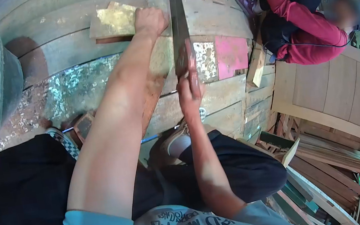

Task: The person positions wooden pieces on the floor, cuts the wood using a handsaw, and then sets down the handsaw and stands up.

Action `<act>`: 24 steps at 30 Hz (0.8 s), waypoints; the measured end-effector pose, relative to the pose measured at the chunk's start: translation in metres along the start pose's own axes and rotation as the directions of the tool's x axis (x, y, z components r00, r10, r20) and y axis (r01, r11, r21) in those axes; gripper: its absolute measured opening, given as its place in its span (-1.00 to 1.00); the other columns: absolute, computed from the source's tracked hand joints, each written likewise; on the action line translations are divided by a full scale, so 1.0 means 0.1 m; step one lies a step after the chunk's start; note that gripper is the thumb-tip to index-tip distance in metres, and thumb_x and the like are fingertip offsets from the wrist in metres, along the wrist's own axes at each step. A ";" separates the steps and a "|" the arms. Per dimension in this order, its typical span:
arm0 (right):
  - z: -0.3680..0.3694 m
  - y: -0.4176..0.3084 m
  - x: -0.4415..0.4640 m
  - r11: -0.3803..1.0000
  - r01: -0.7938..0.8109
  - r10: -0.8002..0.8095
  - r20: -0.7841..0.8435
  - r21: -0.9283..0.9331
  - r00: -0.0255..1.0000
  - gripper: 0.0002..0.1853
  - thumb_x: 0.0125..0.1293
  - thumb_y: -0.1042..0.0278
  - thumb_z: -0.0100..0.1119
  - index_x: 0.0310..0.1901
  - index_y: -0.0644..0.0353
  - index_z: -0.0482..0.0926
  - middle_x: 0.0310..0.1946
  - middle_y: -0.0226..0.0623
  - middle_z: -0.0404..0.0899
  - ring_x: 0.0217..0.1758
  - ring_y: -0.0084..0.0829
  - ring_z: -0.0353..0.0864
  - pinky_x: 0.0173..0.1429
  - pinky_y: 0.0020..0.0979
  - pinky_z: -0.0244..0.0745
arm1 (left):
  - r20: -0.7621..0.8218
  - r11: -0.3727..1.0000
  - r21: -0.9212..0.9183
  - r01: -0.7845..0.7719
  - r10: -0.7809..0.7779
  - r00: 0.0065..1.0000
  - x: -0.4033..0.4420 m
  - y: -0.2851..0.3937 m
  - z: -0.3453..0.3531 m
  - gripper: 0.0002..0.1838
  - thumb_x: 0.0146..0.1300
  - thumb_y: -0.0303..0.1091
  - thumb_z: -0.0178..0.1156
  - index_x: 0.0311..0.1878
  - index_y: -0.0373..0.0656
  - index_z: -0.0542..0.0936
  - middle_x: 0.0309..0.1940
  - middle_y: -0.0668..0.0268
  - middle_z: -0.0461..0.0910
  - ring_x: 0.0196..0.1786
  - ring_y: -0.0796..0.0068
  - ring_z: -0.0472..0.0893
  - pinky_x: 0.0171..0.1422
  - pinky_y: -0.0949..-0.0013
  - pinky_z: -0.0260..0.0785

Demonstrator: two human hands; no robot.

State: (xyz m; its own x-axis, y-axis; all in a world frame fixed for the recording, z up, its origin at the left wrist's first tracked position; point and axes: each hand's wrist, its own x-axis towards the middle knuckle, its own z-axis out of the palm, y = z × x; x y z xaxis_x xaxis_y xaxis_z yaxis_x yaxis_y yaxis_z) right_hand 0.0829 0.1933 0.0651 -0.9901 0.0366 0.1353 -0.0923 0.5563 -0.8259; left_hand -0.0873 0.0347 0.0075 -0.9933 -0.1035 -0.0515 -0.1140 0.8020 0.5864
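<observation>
My right hand [191,99] is closed around the reddish handle of a hand saw [179,24], whose long blade points away from me toward the top of the view. Beside the blade, my left hand [150,21] presses down, fingers curled, on the right end of a short wooden board [113,21] with a yellowish patch. The blade runs just right of that hand; whether its teeth touch the wood cannot be made out. Under the board lie worn floor planks [72,44], and a longer brown board [153,98] slants below my left forearm.
At the upper right a co-worker in a red top [308,33] squats on the floor. A large basin-like container [9,75] stands at the left. Stacked timber strips [332,169] and a wooden panel [329,85] are at the right. A pink patch [232,56] marks the floor.
</observation>
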 end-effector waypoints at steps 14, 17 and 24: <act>0.03 0.08 -0.11 1.000 -0.012 0.012 -0.017 0.022 1.000 -0.81 0.23 0.41 0.00 -0.50 0.31 0.43 -0.71 -0.46 0.30 -0.66 -0.65 0.26 -0.58 -0.52 0.18 | -0.010 0.999 0.046 0.021 -0.020 1.000 0.03 -0.01 0.03 -0.53 0.25 -0.11 -0.13 -0.42 -0.19 0.71 -0.38 0.02 0.66 -0.26 0.13 0.69 -0.09 0.18 0.47; 0.05 0.03 0.12 0.945 -0.222 0.213 0.063 0.241 0.975 -0.79 0.22 0.41 0.07 -0.54 0.29 0.41 -0.72 -0.45 0.34 -0.67 -0.66 0.28 -0.59 -0.52 0.17 | 0.036 1.000 0.019 0.011 -0.011 0.999 -0.01 -0.01 0.03 -0.52 0.25 -0.10 -0.13 -0.41 -0.20 0.71 -0.39 0.02 0.67 -0.26 0.12 0.69 -0.03 0.15 0.44; 0.01 -0.03 -0.07 0.995 -0.078 0.079 -0.010 0.060 0.997 -0.86 0.18 0.44 0.04 -0.44 0.35 0.47 -0.73 -0.37 0.32 -0.64 -0.59 0.31 -0.56 -0.40 0.22 | 0.015 0.998 0.060 0.017 -0.018 1.000 0.03 0.00 0.05 -0.52 0.25 -0.11 -0.15 -0.42 -0.18 0.71 -0.37 0.02 0.67 -0.26 0.13 0.69 -0.01 0.16 0.43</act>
State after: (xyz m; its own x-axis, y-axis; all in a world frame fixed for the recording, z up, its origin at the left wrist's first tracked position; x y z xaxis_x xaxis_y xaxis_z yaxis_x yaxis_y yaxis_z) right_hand 0.0902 0.1904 0.0658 -0.9932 0.0887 0.0757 -0.0212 0.5011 -0.8652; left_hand -0.0906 0.0371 0.0035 -0.9913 -0.1092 -0.0739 -0.1318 0.8337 0.5362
